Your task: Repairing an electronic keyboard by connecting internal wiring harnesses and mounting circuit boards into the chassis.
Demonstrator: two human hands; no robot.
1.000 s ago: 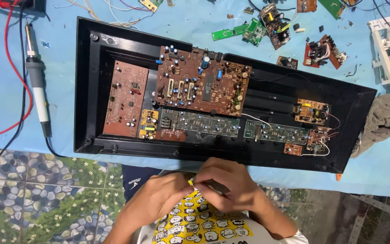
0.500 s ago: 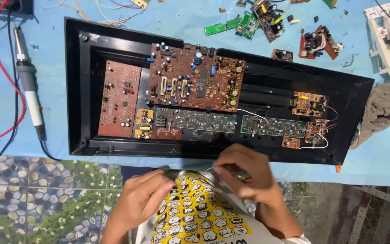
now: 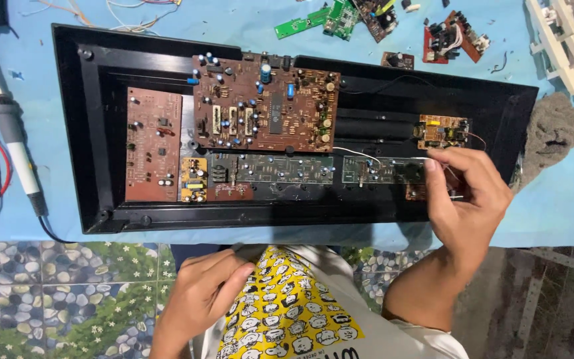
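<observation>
— Reaching into the right end of the black case (image 3: 88,133), our right hand (image 3: 466,206) has its fingers pinched together over the thin wires (image 3: 367,154) beside the small yellow board (image 3: 441,131). Something slim may be in that grip; we cannot tell what.

— And the left hand (image 3: 200,289)?

— Loosely curled, grasping nothing, down by our yellow printed shirt (image 3: 287,312), below the case's near edge.

— How do we handle this well?

— We judge a light touch is best: the wires are fine, so we should steady the wrist on the case rim and avoid tugging at the solder joints.

— Count inside the case?

— One large brown board (image 3: 267,106) at the middle, one reddish board (image 3: 153,143) left of it, two long dark strip boards below it, and the one yellow board at the right end. A smaller bit under our hand is hidden.

— Outside the case?

— One soldering iron (image 3: 11,133) left of it on the blue table (image 3: 566,199), a few loose boards above it, one grey rag (image 3: 553,133) to its right.
</observation>
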